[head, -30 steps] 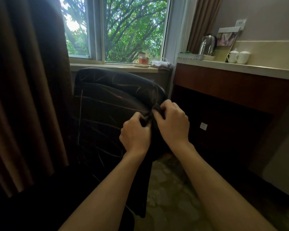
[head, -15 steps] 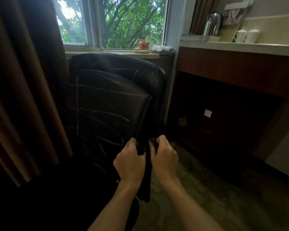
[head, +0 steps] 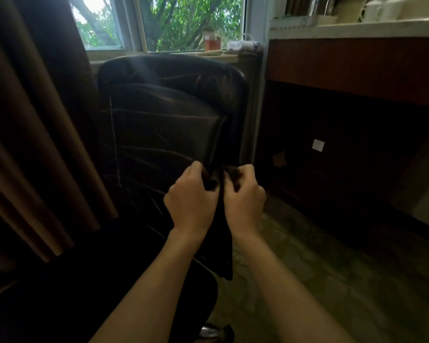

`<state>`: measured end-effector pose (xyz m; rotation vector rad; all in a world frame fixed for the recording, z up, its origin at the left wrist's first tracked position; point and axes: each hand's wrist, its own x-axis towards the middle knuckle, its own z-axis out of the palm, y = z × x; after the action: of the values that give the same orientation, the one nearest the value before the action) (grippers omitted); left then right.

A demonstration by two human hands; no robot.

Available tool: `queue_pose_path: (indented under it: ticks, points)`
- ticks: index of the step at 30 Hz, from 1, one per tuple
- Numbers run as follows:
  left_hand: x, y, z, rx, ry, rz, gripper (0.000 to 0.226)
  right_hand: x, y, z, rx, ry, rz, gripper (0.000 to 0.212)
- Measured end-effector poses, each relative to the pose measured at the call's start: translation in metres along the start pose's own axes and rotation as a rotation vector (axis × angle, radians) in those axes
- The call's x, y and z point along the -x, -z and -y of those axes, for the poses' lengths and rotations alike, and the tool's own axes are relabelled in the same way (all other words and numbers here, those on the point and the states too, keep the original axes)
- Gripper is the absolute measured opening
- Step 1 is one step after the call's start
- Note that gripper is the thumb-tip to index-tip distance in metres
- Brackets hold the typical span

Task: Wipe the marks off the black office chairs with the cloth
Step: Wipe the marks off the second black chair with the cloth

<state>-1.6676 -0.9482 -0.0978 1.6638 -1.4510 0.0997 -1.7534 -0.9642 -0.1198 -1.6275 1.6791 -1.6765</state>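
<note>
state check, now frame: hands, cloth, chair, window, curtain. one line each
left hand: fingers curled, gripping the cloth
right hand: fingers curled, gripping the cloth
cloth: dark, bunched between both hands, loose end hanging down
chair: black, backrest upright, pale streak marks across it, not yet wiped off
window: looks shut, daylight and trees outside
curtain: drawn aside to the left of the chair

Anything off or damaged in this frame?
Yes: pale streaks cross the black leather office chair backrest, densest low on its left side. Left hand and right hand grip a dark cloth at its right edge. Nothing spilled.
</note>
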Motion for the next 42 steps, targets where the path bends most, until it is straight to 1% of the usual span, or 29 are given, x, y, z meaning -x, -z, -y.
queue_pose_path:
  ticks: [2,6,8,10,11,13,15,17,19,24,25,28,31,34,37,39,40,42]
  points:
    - [0.011,-0.008,0.011,-0.046,0.011,0.039,0.027,0.015,-0.009,-0.016,0.044,-0.034,-0.005,0.012]
    - [0.039,-0.026,0.037,-0.1,0.084,0.082,0.03,0.051,-0.024,-0.053,0.073,-0.137,0.043,0.011]
    - [0.055,-0.037,0.05,-0.064,0.12,0.045,0.03,0.063,-0.033,-0.065,0.069,-0.178,0.041,0.013]
    - [0.071,-0.047,0.059,-0.021,0.191,0.003,0.028,0.071,-0.039,-0.074,0.079,-0.192,0.052,0.018]
    - [0.079,-0.051,0.062,-0.011,0.248,0.008,0.028,0.075,-0.041,-0.078,0.089,-0.204,0.078,0.018]
    - [0.095,-0.061,0.071,-0.019,0.35,0.069,0.026,0.083,-0.04,-0.093,0.112,-0.258,0.176,0.016]
    - [0.109,-0.067,0.077,-0.039,0.399,0.135,0.023,0.089,-0.036,-0.108,0.128,-0.307,0.251,0.017]
    - [0.114,-0.069,0.078,-0.039,0.396,0.147,0.022,0.089,-0.033,-0.115,0.118,-0.304,0.258,0.023]
    - [0.108,-0.066,0.071,-0.024,0.35,0.103,0.024,0.082,-0.03,-0.107,0.1,-0.262,0.216,0.025]
    - [0.067,-0.041,0.05,0.107,0.21,-0.131,0.037,0.052,-0.023,-0.054,-0.056,-0.099,0.007,0.021]
    - [0.058,-0.035,0.049,0.14,0.193,-0.157,0.038,0.045,-0.021,-0.044,-0.08,-0.062,-0.015,0.02]
    - [0.045,-0.03,0.054,0.168,0.209,-0.111,0.04,0.036,-0.024,-0.032,-0.081,0.003,-0.016,0.018]
    - [0.056,-0.038,0.068,0.242,0.264,-0.053,0.041,0.05,-0.031,-0.047,-0.038,0.022,-0.007,0.017]
    - [0.085,-0.052,0.083,0.306,0.385,0.0,0.039,0.075,-0.036,-0.078,0.028,-0.025,0.082,0.023]
    - [0.113,-0.061,0.1,0.336,0.475,0.072,0.03,0.096,-0.037,-0.105,0.071,-0.126,0.21,0.02]
    - [0.119,-0.062,0.106,0.378,0.476,0.105,0.022,0.1,-0.034,-0.111,0.05,-0.159,0.251,0.019]
    - [0.117,-0.06,0.105,0.392,0.456,0.102,0.022,0.097,-0.032,-0.108,0.028,-0.152,0.245,0.018]
    - [0.102,-0.051,0.097,0.378,0.377,0.05,0.033,0.083,-0.028,-0.091,-0.017,-0.084,0.186,0.016]
